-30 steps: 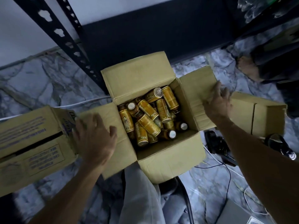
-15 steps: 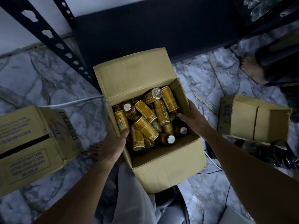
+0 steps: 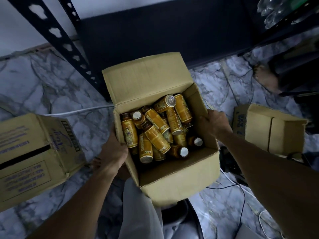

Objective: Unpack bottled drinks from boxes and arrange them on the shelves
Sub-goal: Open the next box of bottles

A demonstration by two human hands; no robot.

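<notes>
The fingers (image 3: 123,146) of the left hand (image 3: 112,152) are curled over the top edge of the left wall of the cardboard box (image 3: 172,187). One fingertip lies inside, next to a bottle, and the palm is pressed on the outside of this wall. The fingers (image 3: 204,119) of the right hand (image 3: 213,124) are bent close together over the right wall in the same way, with the back of the hand turned up. So both hands clamp the box from its two sides.

The box is open at the top and its far flap stands up. Its near wall is plain brown card with soft creases. Inside are the bottles (image 3: 156,135), small and round, with golden-yellow labels, brown necks and shiny silver caps. They lie in a loose heap, crossing one another, most on their sides, gathered toward the far side of the box.

Both forearms come in from the lower corners, nearly straight. The box is above a pale trouser leg (image 3: 138,213); whether it rests on it I cannot tell. On the grey marbled floor (image 3: 43,80) a second carton (image 3: 34,161) with printed text lies at the left, and a third carton (image 3: 276,133) at the right. Behind the box rises the black perforated shelf frame (image 3: 57,37), and a white cable (image 3: 77,111) runs along the floor.
</notes>
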